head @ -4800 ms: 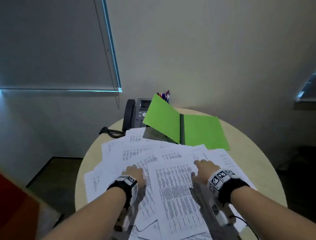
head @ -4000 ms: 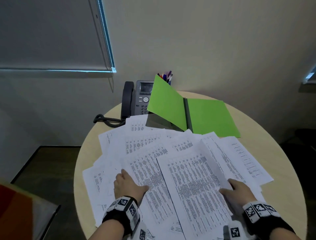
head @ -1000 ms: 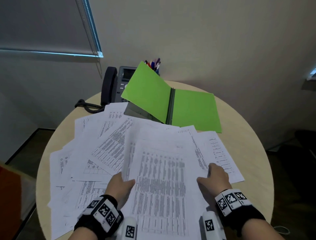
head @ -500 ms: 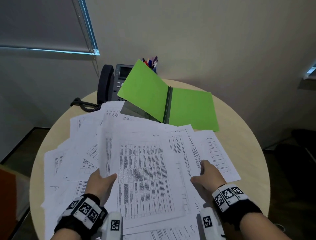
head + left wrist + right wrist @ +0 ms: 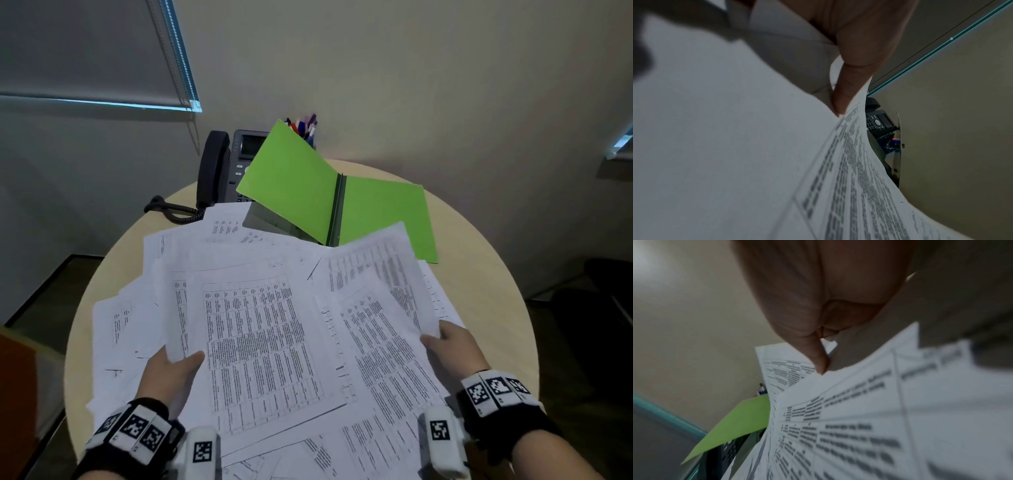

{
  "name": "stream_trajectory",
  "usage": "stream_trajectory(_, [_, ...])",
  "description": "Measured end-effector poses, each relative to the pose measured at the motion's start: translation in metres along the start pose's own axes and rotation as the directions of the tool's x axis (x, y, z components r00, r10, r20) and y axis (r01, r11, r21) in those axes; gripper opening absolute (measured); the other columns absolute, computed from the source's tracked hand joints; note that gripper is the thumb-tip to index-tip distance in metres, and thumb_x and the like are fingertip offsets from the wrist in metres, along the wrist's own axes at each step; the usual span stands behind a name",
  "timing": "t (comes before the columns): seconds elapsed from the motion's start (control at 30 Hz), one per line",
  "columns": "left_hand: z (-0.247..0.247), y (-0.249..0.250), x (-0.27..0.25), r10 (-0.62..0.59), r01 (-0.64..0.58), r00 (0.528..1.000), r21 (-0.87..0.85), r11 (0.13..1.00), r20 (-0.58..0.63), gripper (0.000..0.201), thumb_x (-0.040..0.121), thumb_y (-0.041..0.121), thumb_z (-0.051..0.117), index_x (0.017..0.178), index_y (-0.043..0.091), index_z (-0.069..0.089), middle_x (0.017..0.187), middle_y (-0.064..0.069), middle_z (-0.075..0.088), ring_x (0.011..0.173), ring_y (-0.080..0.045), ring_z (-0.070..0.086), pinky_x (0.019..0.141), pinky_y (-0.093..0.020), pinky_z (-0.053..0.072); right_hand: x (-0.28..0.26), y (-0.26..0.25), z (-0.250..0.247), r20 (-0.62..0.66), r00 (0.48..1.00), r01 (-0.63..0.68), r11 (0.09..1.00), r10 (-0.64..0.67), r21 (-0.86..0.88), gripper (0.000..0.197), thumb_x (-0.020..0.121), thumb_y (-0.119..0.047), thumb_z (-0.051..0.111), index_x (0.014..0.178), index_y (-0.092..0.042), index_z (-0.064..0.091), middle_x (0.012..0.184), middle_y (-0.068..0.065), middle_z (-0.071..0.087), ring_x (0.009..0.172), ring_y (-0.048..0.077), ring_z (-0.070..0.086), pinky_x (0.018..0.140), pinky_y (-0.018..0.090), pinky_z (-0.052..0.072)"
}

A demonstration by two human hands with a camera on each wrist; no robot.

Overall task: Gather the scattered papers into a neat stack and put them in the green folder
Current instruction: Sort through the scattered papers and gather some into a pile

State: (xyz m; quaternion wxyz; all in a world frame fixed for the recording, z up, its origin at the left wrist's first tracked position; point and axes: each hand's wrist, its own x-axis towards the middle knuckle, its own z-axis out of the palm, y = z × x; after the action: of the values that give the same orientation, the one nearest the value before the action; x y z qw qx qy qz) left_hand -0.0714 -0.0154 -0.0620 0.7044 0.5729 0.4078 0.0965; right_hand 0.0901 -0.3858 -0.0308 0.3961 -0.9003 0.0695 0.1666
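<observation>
Printed white papers lie fanned over the near half of the round table. My left hand pinches the left edge of a lifted bundle, thumb on top; the left wrist view shows the thumb pressed on the paper edge. My right hand grips the right edge of another lifted bundle, its thumb on the sheets. The green folder lies open at the back of the table, left cover propped up, also seen as a green flap.
A dark desk phone with coiled cord stands at the back left, partly behind the folder cover. A pen cup is behind the folder. More loose sheets reach the table's left edge. Bare tabletop shows on the right.
Both hands have raised the outer sheets toward the middle. The right-hand bundle now stands higher and overlaps the folder's lower edge. The left hand shifted slightly right with its sheets.
</observation>
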Motion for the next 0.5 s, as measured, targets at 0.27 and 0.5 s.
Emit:
stream_trajectory(0.27, [0.021,-0.003,-0.007,0.005,-0.010,1.000,0.226,0.974,0.022,0.037,0.082,-0.007,0.064,0.118,-0.003,0.056,0.108,-0.013,0.064,0.082,-0.023,0.060,0.074,-0.031,0.046,-0.003,0.000,-0.012,0.065,0.998,-0.011,0.999,0.014,-0.045,0.015,0.081,-0.005,0.062,0.093,-0.008,0.070,0.091,0.012,0.073,0.076,0.024,0.066,0.070,0.032,0.051])
stream_trajectory(0.5, [0.025,0.008,-0.016,0.002,-0.005,1.000,0.236,0.972,0.012,0.036,0.087,-0.003,0.057,0.123,-0.001,0.054,0.107,-0.013,0.062,0.093,-0.028,0.056,0.083,-0.033,0.042,-0.005,-0.025,-0.078,-0.206,0.967,0.172,0.982,-0.152,0.084,0.022,0.087,-0.013,0.061,0.108,-0.009,0.067,0.091,0.005,0.066,0.088,0.023,0.062,0.064,0.030,0.049])
